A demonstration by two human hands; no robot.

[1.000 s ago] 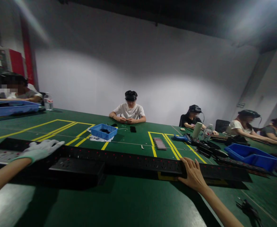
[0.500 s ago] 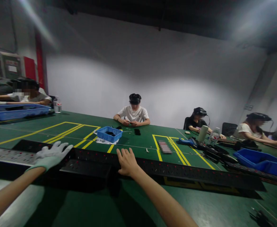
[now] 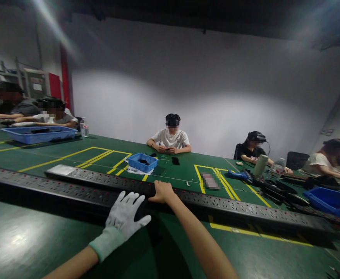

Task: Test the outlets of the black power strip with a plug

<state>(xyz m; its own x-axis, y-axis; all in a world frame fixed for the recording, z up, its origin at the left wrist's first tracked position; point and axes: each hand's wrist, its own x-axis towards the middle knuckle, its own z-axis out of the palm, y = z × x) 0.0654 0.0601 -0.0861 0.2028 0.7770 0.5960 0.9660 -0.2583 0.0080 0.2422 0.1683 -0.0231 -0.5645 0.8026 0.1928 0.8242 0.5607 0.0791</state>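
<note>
Two long black power strips with rows of sockets and red dots lie across the table. My right hand, bare, is curled over the farther power strip near its middle, thumb on the near side. My left hand, in a white glove with a pale green cuff, is spread over the right end of the nearer power strip. Its fingers point away from me and are not wrapped round anything. The glove hides part of that strip's end. A pale label shows on the farther strip's left end.
A small blue bin with dark parts stands beyond the strips. Larger blue trays sit left and right. A blue-handled tool, a bottle and dark items lie at right. Co-workers sit around the table.
My left hand has moved right and closer to me, over the nearer strip's end. My right hand's fingers have curled onto the farther strip. The whole view has turned slightly left.
</note>
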